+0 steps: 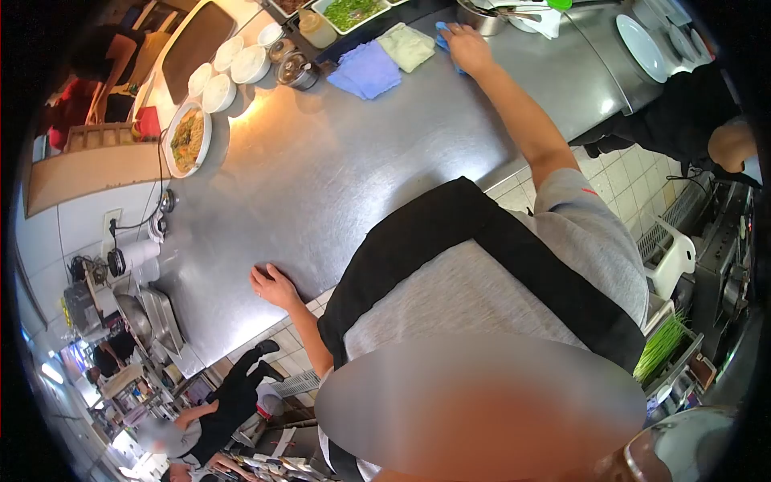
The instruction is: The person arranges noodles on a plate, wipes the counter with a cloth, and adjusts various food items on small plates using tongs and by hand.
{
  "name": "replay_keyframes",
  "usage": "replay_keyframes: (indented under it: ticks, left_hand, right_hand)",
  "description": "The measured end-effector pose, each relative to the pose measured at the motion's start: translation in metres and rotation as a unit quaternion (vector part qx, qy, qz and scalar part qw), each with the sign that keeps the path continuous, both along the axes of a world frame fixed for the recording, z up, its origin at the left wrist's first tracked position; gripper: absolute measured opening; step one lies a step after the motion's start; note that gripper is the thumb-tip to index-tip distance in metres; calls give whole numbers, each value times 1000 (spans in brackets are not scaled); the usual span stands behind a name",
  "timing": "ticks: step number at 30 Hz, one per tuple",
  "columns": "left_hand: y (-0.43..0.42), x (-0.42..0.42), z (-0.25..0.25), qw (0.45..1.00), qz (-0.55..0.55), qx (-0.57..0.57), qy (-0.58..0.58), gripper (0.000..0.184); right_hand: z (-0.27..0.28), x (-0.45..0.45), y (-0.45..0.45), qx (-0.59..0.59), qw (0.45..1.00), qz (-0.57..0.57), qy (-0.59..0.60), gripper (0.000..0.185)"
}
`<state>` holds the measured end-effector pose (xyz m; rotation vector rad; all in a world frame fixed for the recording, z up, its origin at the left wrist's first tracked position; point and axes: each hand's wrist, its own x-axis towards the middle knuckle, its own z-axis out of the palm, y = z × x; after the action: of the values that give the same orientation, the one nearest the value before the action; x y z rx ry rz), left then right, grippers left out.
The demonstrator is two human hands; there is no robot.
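My right hand (pixel 467 50) reaches to the far side of the steel counter (pixel 321 177), its fingers pressed round a blue cloth (pixel 442 37). Left of it lie a folded pale green cloth (pixel 406 46) and a spread lavender-blue cloth (pixel 365 68). My left hand (pixel 274 286) rests on the counter near its front edge, fingers stretched out and holding nothing. Beside the right hand stands a metal pot (pixel 482 19) with utensils laid across it.
An oval dish of noodles (pixel 189 140) sits at the counter's left, near stacked white bowls (pixel 250 64) and a glass jar (pixel 297 71). Chopped greens (pixel 350 11) fill a container at the back. White plates (pixel 641 48) stand right. A dark-clothed person (pixel 675 112) is close at right.
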<state>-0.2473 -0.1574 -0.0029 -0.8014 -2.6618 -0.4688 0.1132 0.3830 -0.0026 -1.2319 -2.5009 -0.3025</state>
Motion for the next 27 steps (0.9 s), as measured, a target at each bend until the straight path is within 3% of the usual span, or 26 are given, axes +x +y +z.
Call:
replay_keyframes:
  ticks: [3, 6, 9, 15, 17, 18, 19, 21, 24, 26, 27]
  left_hand:
    - [5, 7, 5, 1000, 7, -5, -11, 47]
    - [3, 4, 3, 1000, 7, -7, -5, 47]
    - [0, 0, -3, 1000, 3, -6, 0, 48]
    - [-3, -4, -10, 1000, 3, -16, 17, 48]
    - [-3, -5, -10, 1000, 4, -20, 16, 48]
    - [-2, -4, -9, 1000, 2, -16, 13, 48]
    - [0, -3, -6, 1000, 3, -14, 9, 48]
    - [0, 0, -4, 1000, 2, -13, 8, 48]
    - [-1, -4, -9, 1000, -2, -7, 17, 50]
    - [-2, -3, -9, 1000, 6, 1, 15, 52]
    - [0, 0, -6, 1000, 14, 6, 9, 53]
  right_hand:
    - [-8, 59, -12, 12, 998, 11, 64, 39]
    - [-20, 106, -1, 53, 997, -15, 54, 40]
    - [-4, 135, 5, 9, 996, -78, 40, 39]
    - [-22, 231, 27, 52, 961, -266, -52, 36]
    - [-30, 293, 27, 2, 934, -352, -57, 35]
    - [-11, 316, 24, -112, 888, -413, -170, 33]
    - [-6, 347, 18, -112, 893, -419, -120, 28]
    - [-9, 404, 38, -157, 853, -498, -24, 32]
    - [-4, 395, 12, -188, 865, -329, 328, 40]
    - [-40, 357, 3, -176, 907, -368, 109, 44]
    - [-65, 330, -14, -47, 947, -244, 204, 46]
